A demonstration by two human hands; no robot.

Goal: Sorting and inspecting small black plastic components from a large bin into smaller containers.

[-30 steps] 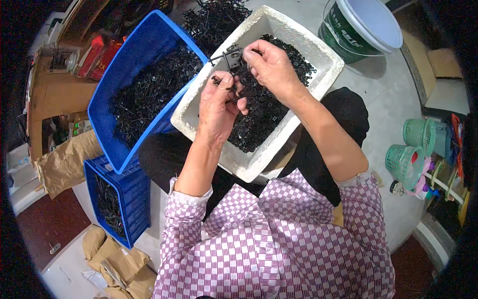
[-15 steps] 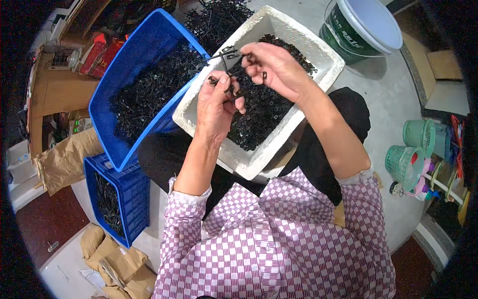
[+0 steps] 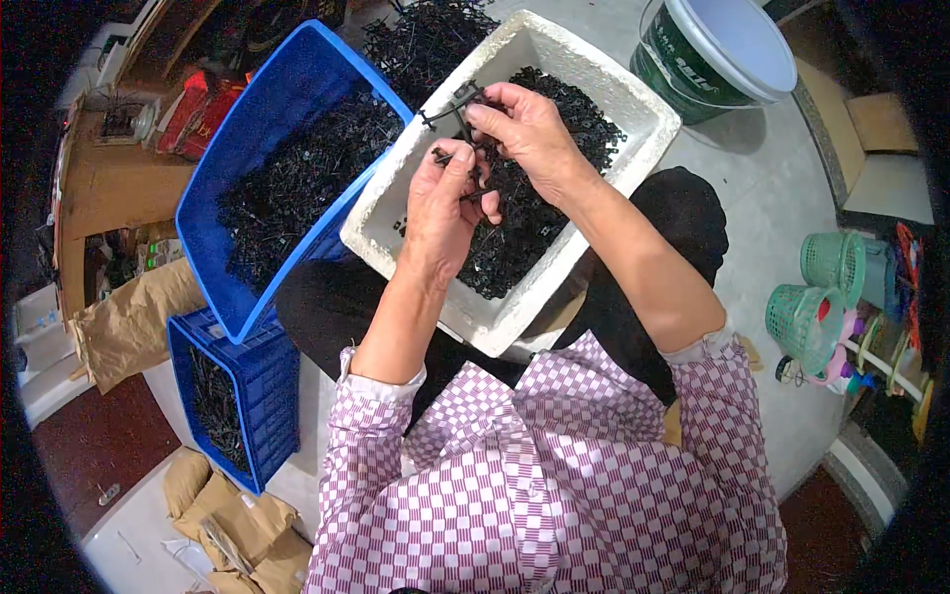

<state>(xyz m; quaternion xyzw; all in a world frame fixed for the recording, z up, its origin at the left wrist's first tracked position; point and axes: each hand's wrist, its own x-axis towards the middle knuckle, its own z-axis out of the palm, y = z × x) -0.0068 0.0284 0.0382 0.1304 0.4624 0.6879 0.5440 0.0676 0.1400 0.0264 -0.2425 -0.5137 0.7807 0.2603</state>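
My left hand (image 3: 442, 203) is closed on a branched black plastic frame (image 3: 463, 121), its thumb pressed against the fingers. At the frame's upper arm my right hand (image 3: 534, 139) pinches with thumb and forefinger; whether a small part sits between those fingertips is hidden. Both hands are above a white foam box (image 3: 465, 322), which rests between my legs. Inside the box lies a heap of small black plastic pieces (image 3: 520, 243).
Left of the foam box leans a blue bin (image 3: 307, 45) of black parts, above a blue crate (image 3: 267, 396). More black frames (image 3: 426, 40) are piled behind. A green-and-white bucket (image 3: 688, 74) stands far right. Green baskets (image 3: 807, 322) and paper sacks (image 3: 233, 525) lie around.
My right hand has come left and closer to my left hand, now pinching the frame's upper arm. A small black piece seen below its fingers earlier no longer shows there.
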